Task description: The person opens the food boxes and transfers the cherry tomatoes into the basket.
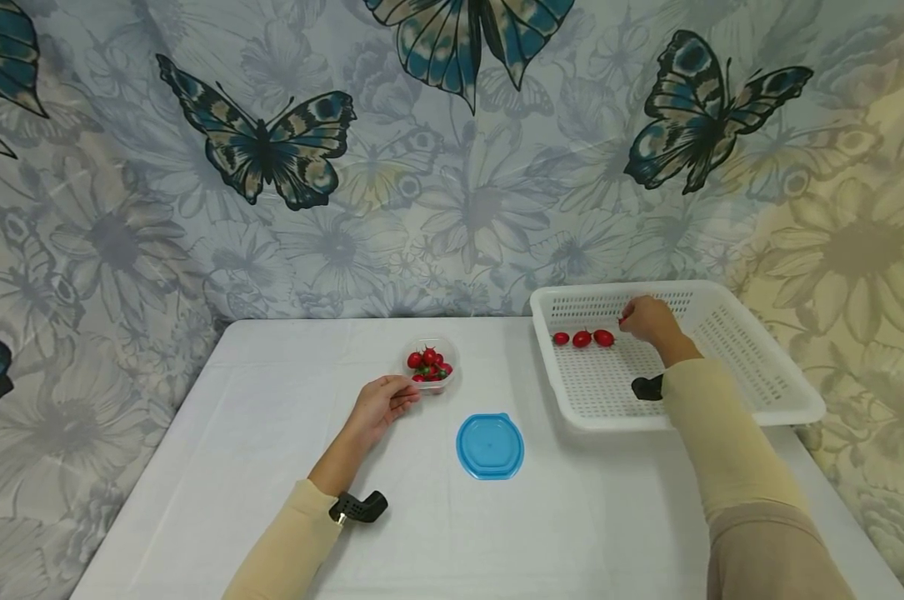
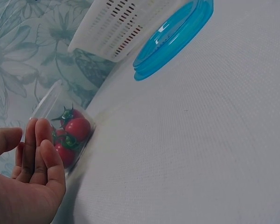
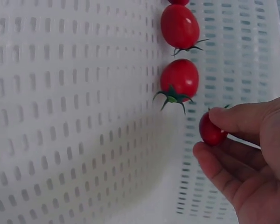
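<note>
In the white basket, my right hand [image 1: 650, 323] pinches a small red cherry tomato [image 3: 211, 129] between thumb and fingers. Beside it, 3 more cherry tomatoes [image 1: 603, 337] lie in a row on the basket floor, some with green stems. A clear plastic container [image 1: 452, 379] on the table holds several cherry tomatoes [image 2: 78, 129]. At the container's near left side is my left hand [image 1: 380, 407], its thumb apart from loosely bent fingers. Nothing sits in its grasp; whether the fingertips touch the container, I cannot tell.
The white perforated basket [image 1: 571, 408] stands at the table's back right. A blue lid [image 1: 490, 447] lies on the white table [image 1: 422, 533] between the left hand and the basket. Behind the table hangs a butterfly-patterned cloth [image 1: 489, 217].
</note>
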Demonstrator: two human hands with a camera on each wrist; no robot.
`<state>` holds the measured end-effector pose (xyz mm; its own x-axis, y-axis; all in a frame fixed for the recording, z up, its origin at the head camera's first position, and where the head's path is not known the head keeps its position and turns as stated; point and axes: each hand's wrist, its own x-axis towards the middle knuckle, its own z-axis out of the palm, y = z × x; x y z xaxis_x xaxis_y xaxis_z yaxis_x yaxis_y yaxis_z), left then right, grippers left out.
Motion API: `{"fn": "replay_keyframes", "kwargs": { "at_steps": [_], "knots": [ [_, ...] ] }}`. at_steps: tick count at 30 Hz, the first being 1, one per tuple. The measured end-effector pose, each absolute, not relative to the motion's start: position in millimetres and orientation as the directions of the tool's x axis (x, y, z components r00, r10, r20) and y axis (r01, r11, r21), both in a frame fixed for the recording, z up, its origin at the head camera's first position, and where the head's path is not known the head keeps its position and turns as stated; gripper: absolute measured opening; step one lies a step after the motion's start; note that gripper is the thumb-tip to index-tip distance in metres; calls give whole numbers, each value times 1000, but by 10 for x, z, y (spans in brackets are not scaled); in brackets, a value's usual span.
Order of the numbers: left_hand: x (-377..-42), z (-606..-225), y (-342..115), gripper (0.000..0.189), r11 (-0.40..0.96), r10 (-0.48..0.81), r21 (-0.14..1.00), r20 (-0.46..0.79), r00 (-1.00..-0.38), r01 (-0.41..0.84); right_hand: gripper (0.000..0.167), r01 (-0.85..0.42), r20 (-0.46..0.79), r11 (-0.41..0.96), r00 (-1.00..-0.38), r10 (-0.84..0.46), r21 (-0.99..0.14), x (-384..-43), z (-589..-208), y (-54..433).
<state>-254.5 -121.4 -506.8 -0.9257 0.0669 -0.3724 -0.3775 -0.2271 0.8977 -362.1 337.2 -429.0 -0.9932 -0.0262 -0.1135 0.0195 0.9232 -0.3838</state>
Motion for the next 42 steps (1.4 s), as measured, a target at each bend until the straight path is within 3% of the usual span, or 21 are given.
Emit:
{"fn": "replay_keyframes", "kwargs": {
  "at_steps": [9, 21, 32, 42],
  "knots": [
    [-2533, -5059, -1214, 25, -223, 71, 898, -373, -925, -379, 23, -37, -147, 944, -985, -90, -327, -3648, -4357, 3360],
    [-2547, -5102, -1199, 26, -231, 51, 902, -364, -930, -366, 31, 7, -322, 955, -942, -93, -297, -3660, -4382, 3322],
    [-2542, -5085, -1197, 29, -229, 50, 903, -363, -931, -364, 32, -3, -356, 948, -927, -123, -319, -3656, -4346, 3346],
    [-2540, -5088, -1182, 29, -223, 46, 904, -363, -931, -364, 32, -34, -310, 953, -942, -132, -301, -3597, -4247, 3339]
  ]
}}
